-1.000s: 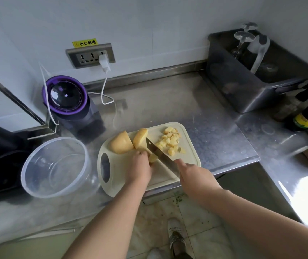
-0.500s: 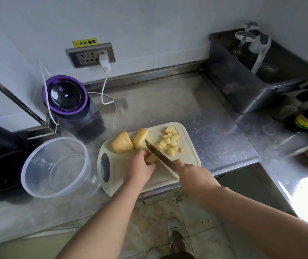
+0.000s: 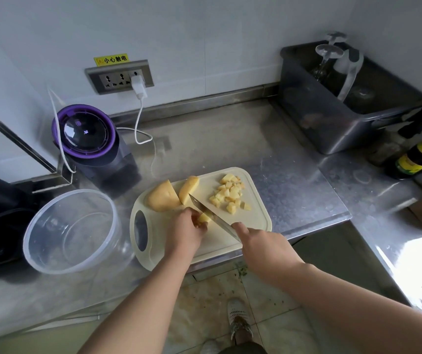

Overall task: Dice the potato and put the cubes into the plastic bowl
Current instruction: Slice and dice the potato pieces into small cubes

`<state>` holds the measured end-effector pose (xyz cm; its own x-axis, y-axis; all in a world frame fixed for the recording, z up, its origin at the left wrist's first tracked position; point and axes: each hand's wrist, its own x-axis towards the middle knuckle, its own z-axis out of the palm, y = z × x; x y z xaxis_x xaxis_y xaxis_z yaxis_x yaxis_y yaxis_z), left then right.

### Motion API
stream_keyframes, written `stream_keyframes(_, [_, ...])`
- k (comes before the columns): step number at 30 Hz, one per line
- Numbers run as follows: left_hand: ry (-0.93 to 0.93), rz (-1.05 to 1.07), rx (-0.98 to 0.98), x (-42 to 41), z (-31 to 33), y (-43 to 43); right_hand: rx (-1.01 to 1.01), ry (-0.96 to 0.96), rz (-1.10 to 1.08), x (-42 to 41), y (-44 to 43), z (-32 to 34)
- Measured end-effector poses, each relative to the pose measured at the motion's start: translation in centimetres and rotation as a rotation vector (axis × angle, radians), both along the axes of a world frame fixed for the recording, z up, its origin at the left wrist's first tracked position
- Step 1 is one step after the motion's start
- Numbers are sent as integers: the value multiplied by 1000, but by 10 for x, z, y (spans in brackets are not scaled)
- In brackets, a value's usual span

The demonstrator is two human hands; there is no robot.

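Steel counter (image 3: 230, 139) is bearing the cutting board (image 3: 255, 218); left hand (image 3: 185, 233) is gripping a potato piece (image 3: 204, 217) while right hand (image 3: 261, 246), grasping the knife (image 3: 212, 215), is slicing it. Cubes (image 3: 229, 194) are lying at two o'clock, plastic bowl (image 3: 71, 231) at nine. Next is probably calling for crosswise cuts, fingertips tucked.

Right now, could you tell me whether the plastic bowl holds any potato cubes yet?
Empty. Through the plastic bowl only its bare bottom shows, and the diced cubes lie piled on the cutting board beside it.
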<state>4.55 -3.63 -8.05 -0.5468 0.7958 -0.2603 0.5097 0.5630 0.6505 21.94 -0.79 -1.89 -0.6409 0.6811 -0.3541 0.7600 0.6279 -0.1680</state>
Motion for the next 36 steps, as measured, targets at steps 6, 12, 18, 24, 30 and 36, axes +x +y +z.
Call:
stream_keyframes(6, [69, -33, -9, 0, 2, -1, -14, -26, 0, -2, -2, -2])
stream_keyframes(12, [120, -43, -9, 1, 1, -1, -53, -69, 9, -7, -5, -7])
stream_keyframes(18, [118, -65, -18, 1, 4, -3, -98, -53, -81, -5, -2, -9])
stream_keyframes(24, [75, -55, -5, 0, 2, -6, -44, -5, -110, 1, -2, 2])
stream_keyframes(30, [93, -26, 1, -4, 0, -8, -61, 3, -49, -1, -15, 5])
stream_keyframes(36, [182, -34, -15, -3, 3, -7, -63, -27, -44, -5, -17, 5])
